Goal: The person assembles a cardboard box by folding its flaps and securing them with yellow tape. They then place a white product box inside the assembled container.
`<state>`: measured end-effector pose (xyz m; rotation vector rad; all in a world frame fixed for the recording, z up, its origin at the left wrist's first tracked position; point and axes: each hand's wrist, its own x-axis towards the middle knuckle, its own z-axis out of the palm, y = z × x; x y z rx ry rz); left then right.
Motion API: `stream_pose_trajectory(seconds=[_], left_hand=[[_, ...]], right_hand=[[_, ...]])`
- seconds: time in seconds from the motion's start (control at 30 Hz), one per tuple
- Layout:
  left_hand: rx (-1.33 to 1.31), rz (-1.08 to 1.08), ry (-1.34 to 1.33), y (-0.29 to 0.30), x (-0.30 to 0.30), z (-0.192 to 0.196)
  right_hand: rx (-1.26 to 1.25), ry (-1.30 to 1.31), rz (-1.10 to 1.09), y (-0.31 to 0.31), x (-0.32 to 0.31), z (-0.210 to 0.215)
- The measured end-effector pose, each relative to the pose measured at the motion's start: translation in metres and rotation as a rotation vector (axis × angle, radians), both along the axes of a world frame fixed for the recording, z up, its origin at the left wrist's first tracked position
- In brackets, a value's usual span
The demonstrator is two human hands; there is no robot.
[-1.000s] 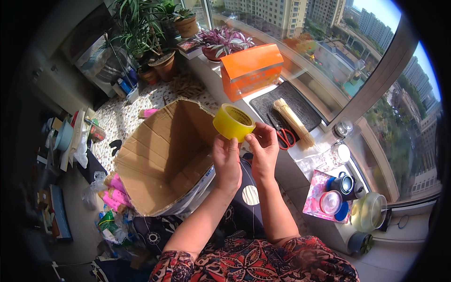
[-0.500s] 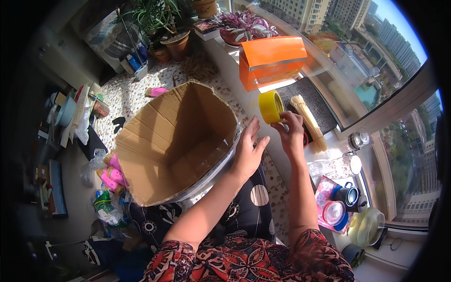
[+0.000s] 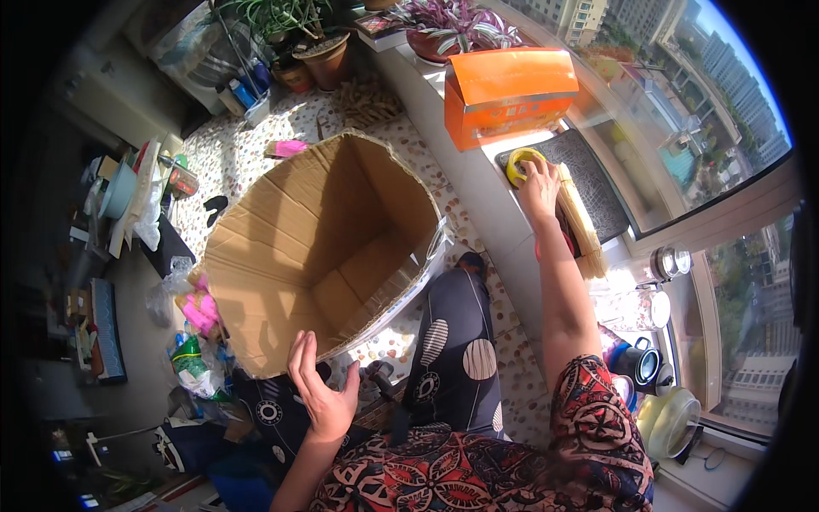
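Observation:
My right hand (image 3: 541,189) reaches out to the window sill, its fingers closed on a roll of yellow tape (image 3: 513,165) that lies flat at the edge of a black textured tray (image 3: 604,192). Right beside that hand is a bundle of thin pale sticks (image 3: 582,226). My left hand (image 3: 324,394) is raised near the close rim of a large open cardboard box (image 3: 264,243), fingers and thumb apart, holding nothing. The box stands tilted in front of my knees, and its inside looks bare.
An orange carton (image 3: 512,98) and a purple-leaved plant (image 3: 456,26) stand farther along the sill. Glass jars (image 3: 670,263) and a dark mug (image 3: 636,363) are nearer on the right. Pink-wrapped bundles (image 3: 200,309) and plastic bags (image 3: 171,290) lie left of the box.
My right hand has carried the tape roll away from me and laid it flat on the sill. My left hand has drawn back from the box's right side to its near rim.

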<state>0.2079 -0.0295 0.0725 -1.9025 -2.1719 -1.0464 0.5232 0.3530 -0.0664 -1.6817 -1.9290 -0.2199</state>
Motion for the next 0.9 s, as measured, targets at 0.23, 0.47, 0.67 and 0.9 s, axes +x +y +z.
stream_pose_trajectory(seconds=[0.23, 0.47, 0.67, 0.9], left_hand=[[-0.098, -0.013, 0.017, -0.004, -0.016, -0.003], [-0.322, -0.176, 0.023, 0.075, 0.002, -0.005], [-0.468, -0.195, 0.047, 0.093, -0.008, -0.017], [-0.471, -0.2, 0.021, 0.089, -0.016, -0.021]], right_hand=[[-1.075, 0.98, 0.64, -0.086, -0.063, 0.065], [-0.944, 0.935, 0.626, -0.093, -0.063, 0.066], [-0.608, 0.893, 0.579, -0.105, -0.065, 0.061], [-0.508, 1.213, 0.515, -0.14, -0.075, 0.048]])
